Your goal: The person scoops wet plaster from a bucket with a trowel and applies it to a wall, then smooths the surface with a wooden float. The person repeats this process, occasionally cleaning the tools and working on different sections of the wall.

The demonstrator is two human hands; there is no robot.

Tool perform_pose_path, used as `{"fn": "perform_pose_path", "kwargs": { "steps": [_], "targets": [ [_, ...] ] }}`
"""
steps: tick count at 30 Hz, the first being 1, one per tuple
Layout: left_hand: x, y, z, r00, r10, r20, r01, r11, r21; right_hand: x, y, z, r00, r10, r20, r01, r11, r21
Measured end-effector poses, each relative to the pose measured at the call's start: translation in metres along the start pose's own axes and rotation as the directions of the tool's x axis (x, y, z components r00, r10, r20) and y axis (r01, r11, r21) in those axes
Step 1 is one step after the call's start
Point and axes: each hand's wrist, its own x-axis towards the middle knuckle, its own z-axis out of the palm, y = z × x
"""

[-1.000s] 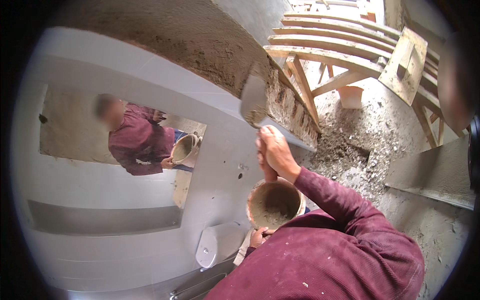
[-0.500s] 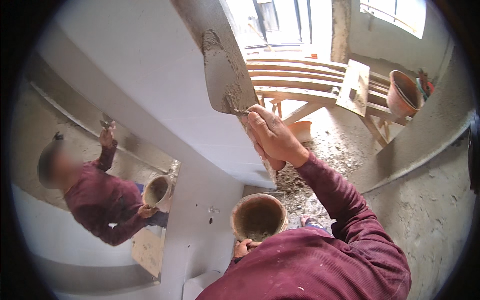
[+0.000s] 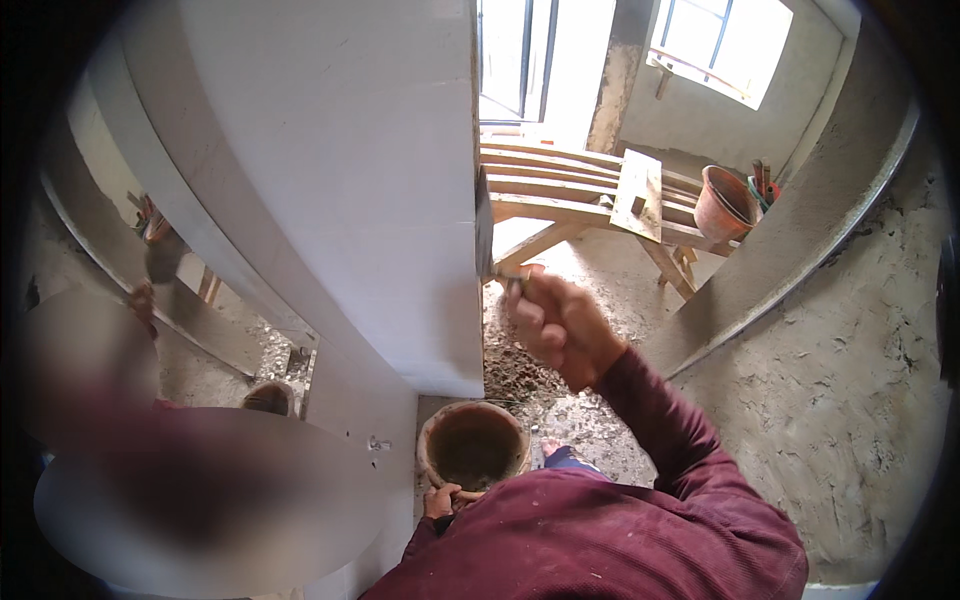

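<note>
My right hand (image 3: 565, 325) is closed round the handle of a trowel (image 3: 485, 235). The trowel's blade shows almost edge-on, close against the vertical edge of the white tiled wall (image 3: 400, 200); whether it touches is hard to tell. Low in front of me, my left hand (image 3: 440, 500) grips the near-left rim of a round mortar bucket (image 3: 428, 455). Some wet-looking grey material lies at the bottom of that bucket.
A mirror (image 3: 220, 340) on the left reflects the room and my blurred figure. Beyond the wall edge, a timber trestle (image 3: 560, 205) carries a board (image 3: 637, 195) and another bucket (image 3: 725, 205). Debris (image 3: 525, 370) covers the floor. Rough plaster (image 3: 830, 400) stands on the right.
My right hand has moved down and right with the trowel, whose blade has turned from broadside to edge-on. The view has shifted; my left hand still holds the bucket rim.
</note>
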Motion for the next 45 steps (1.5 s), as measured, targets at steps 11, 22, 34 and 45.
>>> {"fn": "perform_pose_path", "kwargs": {
  "steps": [11,22,34,45],
  "targets": [
    [-0.040,0.038,0.007,1.000,-0.013,0.003,0.013,0.997,0.083,0.028,-0.083,0.044,0.920,-0.390,-0.028,0.332,0.818,-0.470],
    [0.033,0.038,0.062,0.921,-0.104,0.375,0.057,0.989,0.134,-0.085,0.021,-0.131,0.932,-0.353,-0.083,-0.089,-0.002,-0.996],
    [0.014,0.244,0.338,0.784,0.277,0.555,-0.034,0.912,-0.408,-0.175,-0.111,-0.207,0.383,-0.694,-0.610,-0.327,0.516,-0.792],
    [0.212,0.465,0.520,0.741,0.547,0.390,-0.350,0.810,-0.470,-0.142,-0.143,-0.344,0.527,-0.733,-0.430,-0.293,0.318,-0.902]
  ]
}}
